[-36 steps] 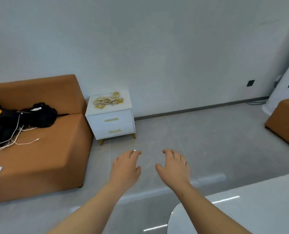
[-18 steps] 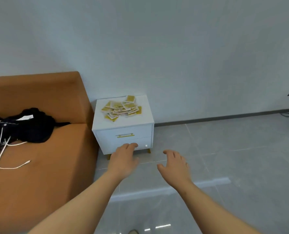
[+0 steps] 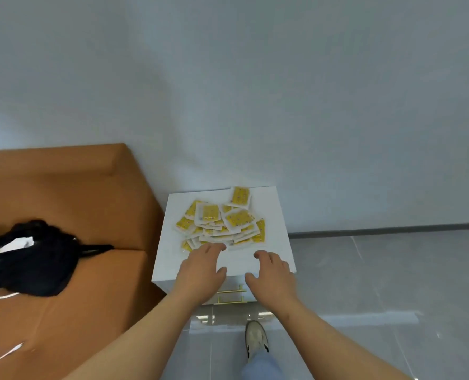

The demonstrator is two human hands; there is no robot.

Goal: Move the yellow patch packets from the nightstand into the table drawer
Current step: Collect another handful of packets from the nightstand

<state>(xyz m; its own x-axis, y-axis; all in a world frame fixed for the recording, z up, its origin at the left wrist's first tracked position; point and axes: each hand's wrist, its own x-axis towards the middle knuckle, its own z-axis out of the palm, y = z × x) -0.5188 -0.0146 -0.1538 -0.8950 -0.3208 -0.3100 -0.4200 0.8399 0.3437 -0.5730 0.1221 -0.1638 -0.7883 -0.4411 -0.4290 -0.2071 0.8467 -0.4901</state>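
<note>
Left of the low white two-drawer nightstand (image 3: pixel 271 215) sits an orange upholstered sofa (image 3: pixel 63 201) carrying a heap of black fabric (image 3: pixel 35 259) with thin white cords; none of it belongs to the job. On the nightstand's top, from its left side across the middle, lies the loose overlapping heap of yellow-and-white square patch packets (image 3: pixel 222 223), with one lone packet (image 3: pixel 240 196) at the nightstand's back edge; the table drawer is out of view.

The left hand (image 3: pixel 200 272) hangs over the nightstand's front left, palm down, fingers straight and loosely spread, holding nothing; its fingertips (image 3: pixel 219 246) reach the near rim of the heap, and whether they touch a packet cannot be told. The right hand (image 3: pixel 271 278) hovers over the nightstand's front right, fingers gently curled and empty, just short of the heap.

The step looks like the first gather. It should go best with both hands closing on the heap's two flanks, sliding flat along the nightstand's top so the bottom packets ride onto the fingers; the packets look thin and slippery, so a squeeze from the sides with thumbs on top should hold more than a pinch; sweeping toward the nightstand's front edge risks spilling some; the lone packet probably wants a separate reach.
</note>
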